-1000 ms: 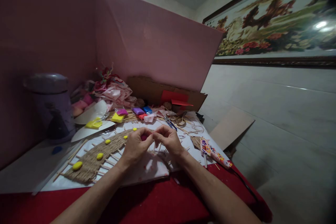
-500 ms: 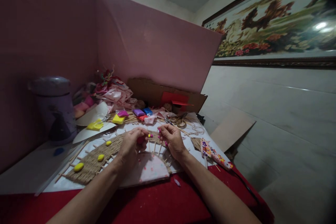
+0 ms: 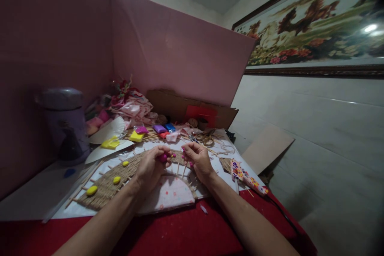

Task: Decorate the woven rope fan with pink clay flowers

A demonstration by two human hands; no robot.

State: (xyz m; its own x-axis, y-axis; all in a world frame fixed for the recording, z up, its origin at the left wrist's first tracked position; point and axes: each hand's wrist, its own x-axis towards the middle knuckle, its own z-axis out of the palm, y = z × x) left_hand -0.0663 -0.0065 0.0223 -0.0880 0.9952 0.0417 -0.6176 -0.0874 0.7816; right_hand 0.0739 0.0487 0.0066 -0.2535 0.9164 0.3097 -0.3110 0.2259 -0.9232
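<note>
Above a fan-shaped piece woven from twine on sticks [image 3: 103, 192], both my hands are raised close together. My left hand [image 3: 151, 166] is closed around a lump of magenta modelling clay [image 3: 163, 157]. Thumb and forefinger of my right hand [image 3: 196, 159] pinch a small magenta bit of clay [image 3: 184, 150]. Yellow clay discs [image 3: 91, 190] lie along the woven band, and small magenta dots [image 3: 174, 155] show between my hands. White patterned cloth [image 3: 175, 194] covers the fan's inner part. My hands and forearms hide some of the weave.
Clay packets [image 3: 137, 135] in several colours lie at the back. A purple canister [image 3: 66, 128] stands left. Pink cloth [image 3: 135, 106] is heaped before cardboard [image 3: 168, 102]. A flower-patterned tool with a black cord [image 3: 247, 178] lies right, on the red tablecloth [image 3: 168, 236].
The magenta lump in my left hand shows more clearly. Both hands stay nearly in place, and the whole view has shifted slightly.
</note>
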